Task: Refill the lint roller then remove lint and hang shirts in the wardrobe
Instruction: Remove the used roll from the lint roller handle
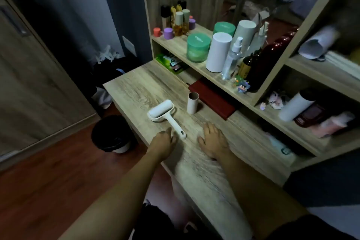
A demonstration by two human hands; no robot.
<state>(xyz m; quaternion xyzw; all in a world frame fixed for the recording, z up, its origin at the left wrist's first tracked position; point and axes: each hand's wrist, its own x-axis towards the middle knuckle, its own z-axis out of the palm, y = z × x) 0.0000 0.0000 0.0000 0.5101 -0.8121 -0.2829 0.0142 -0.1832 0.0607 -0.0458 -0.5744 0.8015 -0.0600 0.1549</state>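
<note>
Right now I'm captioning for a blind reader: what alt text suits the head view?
A person's left hand is at the handle of a white lint roller lying on a wooden desk, while the right hand rests flat beside it. A bare cardboard tube stands upright just beyond the roller, below a shelf of bottles.

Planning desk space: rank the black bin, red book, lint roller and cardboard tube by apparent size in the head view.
1. black bin and red book: too close to rank, and the book is partly under the shelf
2. lint roller
3. cardboard tube
</note>
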